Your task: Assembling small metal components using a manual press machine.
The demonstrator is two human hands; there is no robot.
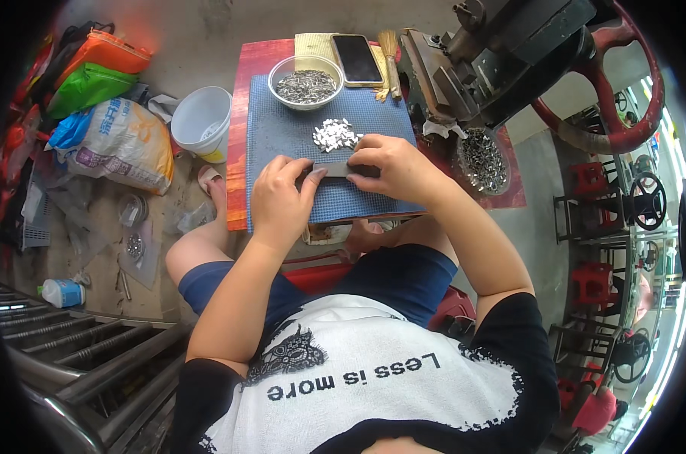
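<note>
Between my two hands lies a short flat dark grey bar (332,169), held level just above or on the blue ribbed mat (275,129). My left hand (281,195) pinches its left end with thumb and fingers. At the other end, my right hand (392,168) grips it the same way, fingers bent over it. Right behind the bar sits a loose pile of small white pieces (335,135). Farther back stands a clear bowl (306,62) filled with small dark metal pieces. Whether the bar touches the mat I cannot tell.
A phone (357,59) and a small straw brush (389,64) lie at the table's back. To the right, a machine with a red handwheel (646,76) stands by a tray of metal parts (484,160). A white bucket (201,121) and a sack (120,147) are on the left.
</note>
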